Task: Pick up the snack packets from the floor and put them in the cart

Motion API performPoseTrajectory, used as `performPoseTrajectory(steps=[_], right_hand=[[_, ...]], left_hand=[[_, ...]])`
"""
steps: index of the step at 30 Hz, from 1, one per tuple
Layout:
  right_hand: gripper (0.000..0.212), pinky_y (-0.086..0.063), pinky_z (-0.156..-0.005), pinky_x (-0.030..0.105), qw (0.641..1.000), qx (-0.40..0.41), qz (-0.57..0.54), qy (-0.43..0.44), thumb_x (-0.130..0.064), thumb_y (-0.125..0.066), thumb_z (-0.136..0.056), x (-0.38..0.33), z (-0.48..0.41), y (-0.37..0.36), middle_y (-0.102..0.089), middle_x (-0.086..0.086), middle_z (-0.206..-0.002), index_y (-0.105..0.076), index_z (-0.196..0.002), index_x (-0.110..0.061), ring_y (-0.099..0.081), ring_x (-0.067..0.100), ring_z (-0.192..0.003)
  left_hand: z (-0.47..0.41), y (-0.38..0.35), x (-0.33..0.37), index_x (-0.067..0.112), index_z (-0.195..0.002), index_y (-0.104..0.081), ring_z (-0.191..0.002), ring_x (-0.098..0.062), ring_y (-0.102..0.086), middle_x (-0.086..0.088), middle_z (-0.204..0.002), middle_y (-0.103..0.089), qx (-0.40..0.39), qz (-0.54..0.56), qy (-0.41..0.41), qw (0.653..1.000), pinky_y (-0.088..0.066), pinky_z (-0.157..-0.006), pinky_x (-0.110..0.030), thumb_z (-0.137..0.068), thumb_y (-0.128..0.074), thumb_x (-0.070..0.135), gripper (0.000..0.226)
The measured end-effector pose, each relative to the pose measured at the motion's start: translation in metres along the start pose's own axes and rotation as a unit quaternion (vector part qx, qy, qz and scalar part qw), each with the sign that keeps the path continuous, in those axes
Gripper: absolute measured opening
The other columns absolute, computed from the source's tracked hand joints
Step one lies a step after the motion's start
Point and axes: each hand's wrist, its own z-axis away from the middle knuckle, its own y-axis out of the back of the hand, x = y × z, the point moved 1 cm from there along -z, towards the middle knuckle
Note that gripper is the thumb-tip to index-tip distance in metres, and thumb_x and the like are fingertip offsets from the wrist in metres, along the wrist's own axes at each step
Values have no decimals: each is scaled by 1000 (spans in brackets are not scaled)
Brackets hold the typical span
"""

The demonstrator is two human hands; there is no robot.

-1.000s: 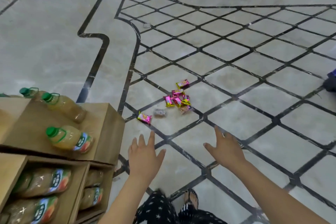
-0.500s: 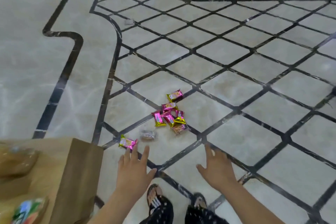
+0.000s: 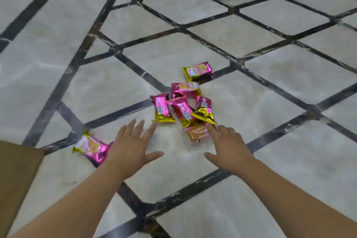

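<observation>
Both hands out over the floor (image 3: 270,137), palms down, holding nothing.

- Left hand (image 3: 133,145): fingers straight and spread, thumb out to the right. It sits just right of a lone pink-and-gold snack packet (image 3: 89,147), and the wrist overlaps that packet's right end. Can't tell if they touch.
- Right hand (image 3: 229,149): fingers straight and relaxed. The fingertips (image 3: 211,130) are at the near right edge of a brown packet (image 3: 195,132). Contact unclear.
- Main pile of packets (image 3: 181,108): just beyond both hands, centre of scene. Four or so pink-and-gold wrappers overlap, and the brown packet is at the pile's near edge.
- One more packet (image 3: 198,70) lies a bit farther off, apart from the pile, on a dark tile line.
- All packets are on the marble floor, beige tiles with dark diagonal inlay.
- Brown panel corner (image 3: 17,170) at the near left edge. Can't tell what it belongs to.
</observation>
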Motion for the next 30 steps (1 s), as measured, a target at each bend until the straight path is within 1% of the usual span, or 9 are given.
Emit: performPoseTrajectory(steps=[2, 5, 10, 13, 15, 19, 22, 25, 30], right_hand=[[88, -30, -111, 40, 999, 4, 13, 50, -56, -54, -90, 9, -34, -34, -26, 9, -155, -4, -155, -25, -29, 29, -139], [91, -24, -115, 37, 992, 10, 47, 119, -48, -59, -89, 22, -77, -71, -25, 9, -156, -1, -156, -27, -25, 27, -142], [97, -18, -119, 43, 981, 18, 131, 144, -26, -59, -84, 28, -114, -112, -19, 15, -156, 7, -154, -32, -17, 33, -145], [102, -48, -88, 41, 961, 57, 202, 178, -22, -70, -66, 35, -116, -108, -56, 16, -115, -20, -154, -31, -54, 34, -108], [103, -48, -75, 37, 968, 49, 191, 153, -28, -70, -62, 35, -111, -103, -58, 13, -97, -21, -153, -37, -57, 31, -91], [102, -39, -92, 38, 983, 25, 139, 120, -50, -55, -85, 35, -99, -120, -46, 13, -124, 30, -141, -49, -45, 30, -110], [119, -50, -89, 37, 996, -21, 55, 66, -61, -66, -78, 38, -96, -126, -42, 15, -127, 39, -133, -54, -50, 29, -109], [126, -55, -85, 37, 998, -51, 4, 39, -55, -72, -74, 42, -95, -130, -40, 20, -131, 41, -129, -57, -56, 31, -106], [103, -51, -72, 29, 998, -1, -49, 27, -34, -60, -81, 34, -85, -125, -45, 9, -115, 22, -135, -65, -52, 22, -93]], left_hand=[[-27, -40, -23, 32, -153, 7, -149, -35, -18, -12, -162, -21, 10, -24, -41, 999, -18, -119, -46, -54, 15, 98, 119], [-61, -87, -55, 23, -156, -18, -128, -39, -53, -16, -138, -57, 53, -75, -106, 990, -45, -101, -49, -69, -15, 98, 115], [-77, -130, -89, 38, -156, -5, -118, -32, -62, -9, -134, -61, 41, -102, -140, 984, -48, -94, -41, -64, -29, 99, 114], [-73, -129, -92, 40, -153, -24, -104, -31, -65, -9, -125, -63, 12, -112, -142, 984, -53, -83, -38, -48, -74, 81, 124], [-72, -128, -87, 35, -149, -31, -77, -25, -61, -5, -97, -64, 40, -88, -100, 990, -53, -59, -33, -41, -88, 64, 126], [-66, -142, -69, 38, -154, 4, -70, -24, -52, -4, -78, -58, 48, -53, -62, 996, -49, -56, -35, -53, -82, 64, 135], [-67, -145, -69, 47, -142, 34, -105, -27, -52, -6, -116, -56, -11, -75, -30, 997, -44, -88, -41, -79, -60, 69, 116], [-71, -135, -72, 51, -140, 35, -95, -21, -59, -7, -118, -49, -85, 5, 2, 996, -52, -85, -34, -81, -70, 57, 120], [-51, -140, -71, 60, -130, 36, -81, -14, -58, -2, -106, -44, -14, 75, 12, 997, -51, -69, -22, -90, -46, 66, 92]])
